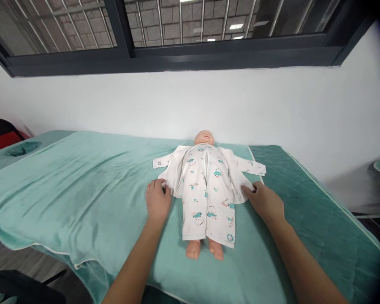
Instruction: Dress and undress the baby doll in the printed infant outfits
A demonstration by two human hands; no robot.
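A baby doll lies on its back, its head toward the wall and its bare feet toward me. It wears printed white pants that reach up over its chest. Around it a white baby shirt lies spread, front panels folded outward and printed sleeves stretched to both sides. My left hand pinches the lower left corner of the shirt. On the other side my right hand pinches the lower right corner. The doll's arms are hidden inside the sleeves.
A light green sheet covers the bed, with a darker green cover at the right. Behind it rise a white wall and a dark-framed window. A red and black item sits at far left, a black object below.
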